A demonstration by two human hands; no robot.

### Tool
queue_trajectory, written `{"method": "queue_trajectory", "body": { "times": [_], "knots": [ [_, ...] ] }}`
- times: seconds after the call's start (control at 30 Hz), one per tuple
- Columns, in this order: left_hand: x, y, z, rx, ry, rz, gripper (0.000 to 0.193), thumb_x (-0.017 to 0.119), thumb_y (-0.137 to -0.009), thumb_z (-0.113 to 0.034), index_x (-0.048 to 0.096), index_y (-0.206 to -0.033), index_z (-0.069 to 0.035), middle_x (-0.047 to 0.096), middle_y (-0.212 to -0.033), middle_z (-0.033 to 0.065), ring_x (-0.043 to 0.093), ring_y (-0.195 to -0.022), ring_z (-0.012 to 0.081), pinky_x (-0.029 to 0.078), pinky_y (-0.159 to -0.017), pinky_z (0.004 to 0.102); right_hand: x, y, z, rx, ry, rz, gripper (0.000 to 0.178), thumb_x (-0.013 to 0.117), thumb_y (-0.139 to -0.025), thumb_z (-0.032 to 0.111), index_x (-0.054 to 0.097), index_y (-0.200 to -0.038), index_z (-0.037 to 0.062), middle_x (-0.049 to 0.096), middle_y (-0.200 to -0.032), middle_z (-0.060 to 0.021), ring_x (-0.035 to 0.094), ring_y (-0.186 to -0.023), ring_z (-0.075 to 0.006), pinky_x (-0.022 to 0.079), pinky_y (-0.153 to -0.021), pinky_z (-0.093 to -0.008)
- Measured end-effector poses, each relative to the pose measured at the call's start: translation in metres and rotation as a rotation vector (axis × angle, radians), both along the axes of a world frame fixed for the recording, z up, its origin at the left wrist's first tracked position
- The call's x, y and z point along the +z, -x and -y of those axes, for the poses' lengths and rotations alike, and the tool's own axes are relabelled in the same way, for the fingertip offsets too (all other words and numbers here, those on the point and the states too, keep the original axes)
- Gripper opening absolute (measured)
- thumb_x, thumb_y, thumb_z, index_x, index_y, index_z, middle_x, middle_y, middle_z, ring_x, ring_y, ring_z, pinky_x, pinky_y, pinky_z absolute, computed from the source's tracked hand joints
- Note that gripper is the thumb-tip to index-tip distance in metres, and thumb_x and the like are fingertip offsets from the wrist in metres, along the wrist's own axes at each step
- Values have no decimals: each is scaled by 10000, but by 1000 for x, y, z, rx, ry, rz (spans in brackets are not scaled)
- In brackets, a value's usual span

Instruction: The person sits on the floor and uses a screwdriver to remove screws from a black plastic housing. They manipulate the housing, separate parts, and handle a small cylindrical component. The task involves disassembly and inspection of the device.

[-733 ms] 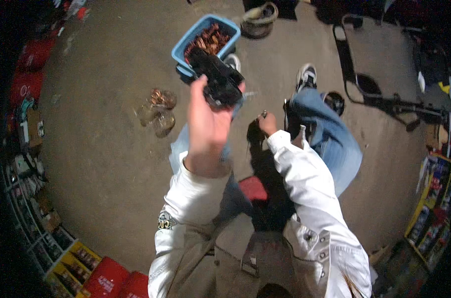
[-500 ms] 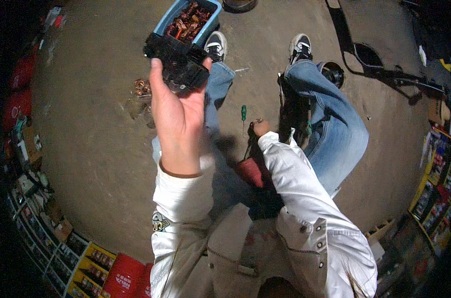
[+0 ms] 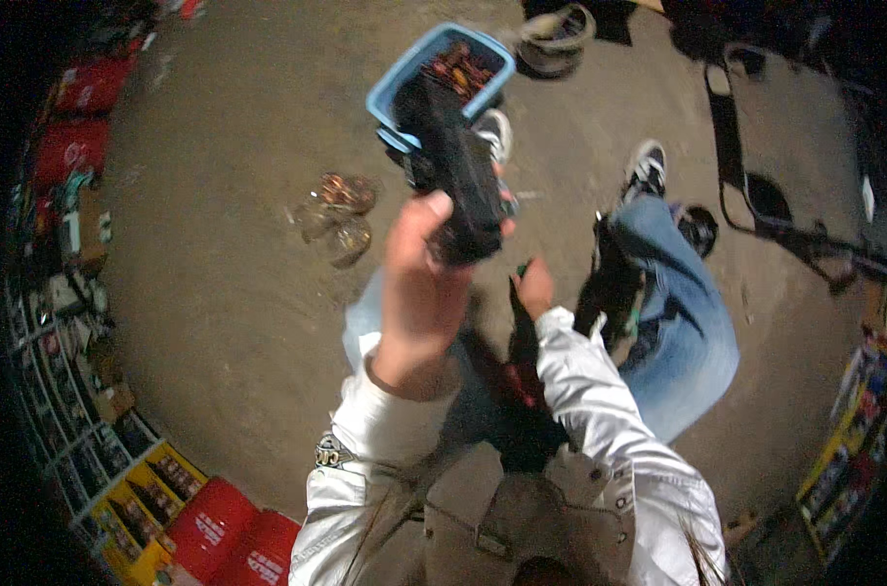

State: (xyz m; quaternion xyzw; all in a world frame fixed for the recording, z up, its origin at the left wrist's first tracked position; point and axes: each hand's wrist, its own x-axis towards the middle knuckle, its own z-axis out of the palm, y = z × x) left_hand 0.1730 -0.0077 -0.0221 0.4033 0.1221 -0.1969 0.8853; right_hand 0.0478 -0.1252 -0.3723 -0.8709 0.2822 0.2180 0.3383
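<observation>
In my left hand (image 3: 424, 264) I hold up a bulky black plastic housing (image 3: 453, 166), thumb on its near side and fingers around its far side. The housing is blurred and covers part of a blue tub (image 3: 492, 88) holding reddish-brown metal scraps (image 3: 458, 70). Low between my legs, my right hand (image 3: 536, 288) is closed around a small screwdriver, whose green handle (image 3: 523, 269) shows a little at the fingertips. The screwdriver's shaft cannot be made out.
Clear bags (image 3: 349, 242) of coppery pieces (image 3: 348, 192) lie on the floor to the left. A round bucket-like container (image 3: 555, 41) stands beyond the tub. Red containers (image 3: 214, 523) and yellow bins (image 3: 136, 508) line the lower left. Stacked goods (image 3: 844, 430) edge the right.
My right hand has closed on the green screwdriver that lay on the floor. My left hand still holds the black housing, now turned more lengthwise. The whole view has shifted.
</observation>
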Motion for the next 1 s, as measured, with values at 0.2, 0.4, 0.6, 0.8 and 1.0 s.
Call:
{"method": "queue_trajectory", "body": {
  "times": [0.2, 0.4, 0.6, 0.8, 1.0],
  "knots": [
    [3, 2, 3, -60, 9, 28, 516, 514, -854, -227, 442, -1299, 25, 579, -1163, 132, 587, -1025, 209, 470, -893, 333, 3, -5, -2, 16, 73, -12, 443, 697, -781, 219, 495, -1109, 1, 588, -1101, -249, 601, -981, -425, 492, -841, -482],
    [4, 4, -1, -54, 43, 73, 518, 552, -849, -75, 408, -1337, 27, 549, -1190, 99, 557, -1070, 182, 432, -949, 315, 70, -59, 3, -262, -23, 378, 325, 684, -746, 164, 574, -998, -9, 587, -1038, -228, 554, -1027, -373, 451, -856, -437],
    [8, 8, 7, -33, 9, 302, 582, 587, -835, 16, 388, -1381, 49, 537, -1260, 105, 524, -1137, 168, 401, -998, 312, 266, -142, 67, -451, -826, 848, 89, 519, -932, 71, 585, -966, 23, 594, -923, -38, 579, -701, -113, 463, -626, -252],
    [13, 13, 15, -16, -223, 473, 560, 690, -763, 30, 465, -1274, -13, 574, -1150, 87, 557, -1076, 159, 437, -946, 294, 385, -131, 90, -269, -1103, 856, 381, 456, -1008, 326, 588, -1161, 3, 603, -1094, -51, 529, -911, -86, 427, -815, -228],
    [10, 19, 27, 69, -302, 572, 717, 732, -736, 40, 377, -1356, -26, 547, -1258, 164, 544, -1162, 211, 417, -1011, 330, 368, -121, 83, -302, -1229, 758, 398, 546, -979, 312, 540, -1201, -19, 612, -1117, -82, 571, -1026, -149, 455, -895, -278]
  ]
}}
